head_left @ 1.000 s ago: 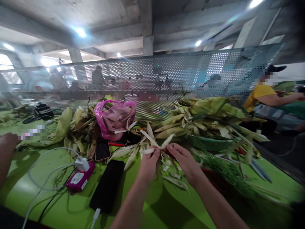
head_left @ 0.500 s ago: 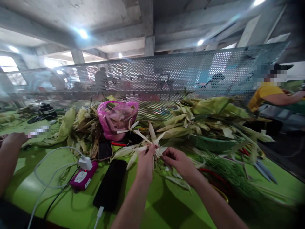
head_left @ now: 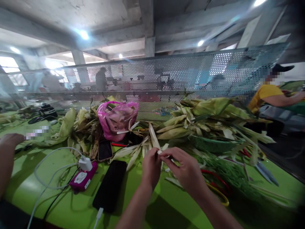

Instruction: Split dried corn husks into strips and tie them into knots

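Observation:
Above the green table point(head_left: 71, 203), my left hand point(head_left: 150, 167) and my right hand point(head_left: 184, 168) meet at the centre. Both are closed in a pinch on pale corn husk strips point(head_left: 154, 141), whose tips stick up between the fingers. More loose husk strips point(head_left: 130, 154) lie fanned out just behind my hands. A large pile of corn husks point(head_left: 209, 116) fills the table behind and to the right, over a green basket point(head_left: 209, 144).
A black phone point(head_left: 110, 186) on a white cable lies left of my hands, next to a pink power bank point(head_left: 82, 179) with a white plug. A pink plastic bag point(head_left: 116, 119) sits behind. Another person's arm point(head_left: 7, 156) rests far left. A perforated metal screen point(head_left: 166, 76) backs the table; a person in yellow point(head_left: 264, 95) sits right.
My hands have drawn closer together and nearer to me. The spread husk strips have been gathered, so fewer tips stick out above my fingers.

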Available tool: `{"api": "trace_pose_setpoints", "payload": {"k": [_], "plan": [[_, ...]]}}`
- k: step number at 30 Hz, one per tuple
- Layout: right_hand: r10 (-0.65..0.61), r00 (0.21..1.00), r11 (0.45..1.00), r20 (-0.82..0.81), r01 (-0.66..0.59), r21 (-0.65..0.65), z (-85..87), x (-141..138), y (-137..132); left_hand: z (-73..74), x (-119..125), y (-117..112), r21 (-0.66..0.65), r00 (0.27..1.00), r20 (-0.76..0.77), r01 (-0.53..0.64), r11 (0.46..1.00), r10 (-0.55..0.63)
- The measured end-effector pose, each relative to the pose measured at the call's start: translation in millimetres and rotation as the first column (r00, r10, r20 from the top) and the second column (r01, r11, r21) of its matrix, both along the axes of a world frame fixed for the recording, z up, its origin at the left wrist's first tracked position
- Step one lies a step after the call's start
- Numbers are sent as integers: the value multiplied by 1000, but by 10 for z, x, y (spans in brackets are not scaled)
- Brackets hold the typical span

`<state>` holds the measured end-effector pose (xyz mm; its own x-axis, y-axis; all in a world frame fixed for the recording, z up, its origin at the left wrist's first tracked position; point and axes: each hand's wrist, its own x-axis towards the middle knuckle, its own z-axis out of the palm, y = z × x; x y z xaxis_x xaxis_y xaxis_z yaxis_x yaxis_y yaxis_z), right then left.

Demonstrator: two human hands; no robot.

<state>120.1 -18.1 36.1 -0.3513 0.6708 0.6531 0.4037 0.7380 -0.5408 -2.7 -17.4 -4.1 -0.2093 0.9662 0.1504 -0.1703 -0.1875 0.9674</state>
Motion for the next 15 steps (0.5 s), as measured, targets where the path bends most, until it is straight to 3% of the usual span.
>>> {"api": "trace_pose_setpoints", "payload": {"k": [5, 10, 15], "plan": [[14, 989, 971, -149, -48, -233, 39, 111, 111, 46, -24, 55, -22, 957, 252, 154, 988, -144], [32, 957, 846, -289, -180, -502, 27, 124, 168, 52, -4, 34, -33, 829, 526, 242, 970, -189], [55, 912, 766, -407, -300, -568, -3, 140, 215, 116, -37, -7, 6, 697, 664, 355, 935, -270]]}}
